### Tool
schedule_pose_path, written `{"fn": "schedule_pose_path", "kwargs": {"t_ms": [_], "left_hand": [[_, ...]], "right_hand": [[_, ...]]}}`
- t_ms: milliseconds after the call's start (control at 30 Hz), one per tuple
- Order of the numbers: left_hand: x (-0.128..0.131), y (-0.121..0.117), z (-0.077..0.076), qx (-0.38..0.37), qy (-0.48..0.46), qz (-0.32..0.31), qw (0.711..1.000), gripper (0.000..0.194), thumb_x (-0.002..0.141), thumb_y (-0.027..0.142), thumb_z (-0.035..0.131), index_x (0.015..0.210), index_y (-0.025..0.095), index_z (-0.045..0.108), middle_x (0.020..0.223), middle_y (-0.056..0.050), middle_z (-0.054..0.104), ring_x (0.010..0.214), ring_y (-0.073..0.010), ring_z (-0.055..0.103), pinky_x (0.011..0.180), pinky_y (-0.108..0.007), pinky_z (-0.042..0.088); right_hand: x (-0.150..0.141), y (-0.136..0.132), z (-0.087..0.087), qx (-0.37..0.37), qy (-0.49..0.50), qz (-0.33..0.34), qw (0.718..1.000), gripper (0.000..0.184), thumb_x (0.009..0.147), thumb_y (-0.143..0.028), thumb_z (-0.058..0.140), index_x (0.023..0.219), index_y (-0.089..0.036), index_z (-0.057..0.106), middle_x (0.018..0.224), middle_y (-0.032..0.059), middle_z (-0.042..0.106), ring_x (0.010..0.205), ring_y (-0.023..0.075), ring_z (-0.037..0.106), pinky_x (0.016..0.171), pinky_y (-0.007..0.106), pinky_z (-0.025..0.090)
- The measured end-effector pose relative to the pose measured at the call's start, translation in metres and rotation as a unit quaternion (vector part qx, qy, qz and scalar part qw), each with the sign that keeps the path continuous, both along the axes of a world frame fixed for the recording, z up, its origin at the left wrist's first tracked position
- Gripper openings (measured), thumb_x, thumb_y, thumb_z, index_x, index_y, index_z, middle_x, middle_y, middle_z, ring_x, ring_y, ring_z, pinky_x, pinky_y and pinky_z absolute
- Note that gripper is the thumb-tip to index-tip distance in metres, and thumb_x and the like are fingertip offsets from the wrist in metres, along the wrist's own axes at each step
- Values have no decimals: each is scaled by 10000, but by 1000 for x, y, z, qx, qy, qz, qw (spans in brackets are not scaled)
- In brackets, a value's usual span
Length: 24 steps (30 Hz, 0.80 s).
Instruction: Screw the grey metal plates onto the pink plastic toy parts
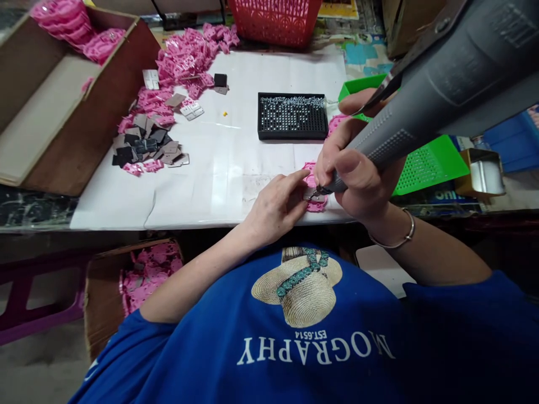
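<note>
My right hand (360, 168) is wrapped round a grey electric screwdriver (391, 132), which slants down from the upper right. Its bit points at a small grey plate lying on a pink plastic part (315, 205) near the table's front edge. With thumb and fingers closed on the left side of that part, my left hand (278, 206) holds it against the table. Whether a screw sits under the bit is too small to tell. Just behind, a black screw tray (292, 136) has many screws standing in its holes and more heaped along its far side.
Pink parts (181, 56) and grey and black plates (147, 143) lie heaped at left beside a cardboard box (80, 146). A red basket (275, 22) stands at the back. Green baskets (433, 168) are at right. Another box of pink parts (154, 266) is below the table.
</note>
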State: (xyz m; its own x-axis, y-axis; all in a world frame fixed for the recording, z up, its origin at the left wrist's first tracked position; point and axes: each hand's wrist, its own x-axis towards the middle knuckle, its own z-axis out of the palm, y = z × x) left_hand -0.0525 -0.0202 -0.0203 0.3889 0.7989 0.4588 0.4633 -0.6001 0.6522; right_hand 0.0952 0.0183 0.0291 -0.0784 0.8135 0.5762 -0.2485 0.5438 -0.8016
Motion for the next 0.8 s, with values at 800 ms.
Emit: {"fn": "schedule_pose_path", "kwargs": {"t_ms": [800], "left_hand": [[1, 1, -4, 11, 13, 8, 1000, 316, 908, 170, 599, 1218, 148, 540, 1050, -70, 676, 922, -175, 617, 820, -300, 503]], "right_hand": [[2, -4, 4, -34, -68, 11, 997, 352, 740, -473, 751, 1011, -346, 566, 644, -71, 555, 490, 137, 516, 552, 327, 517]]}}
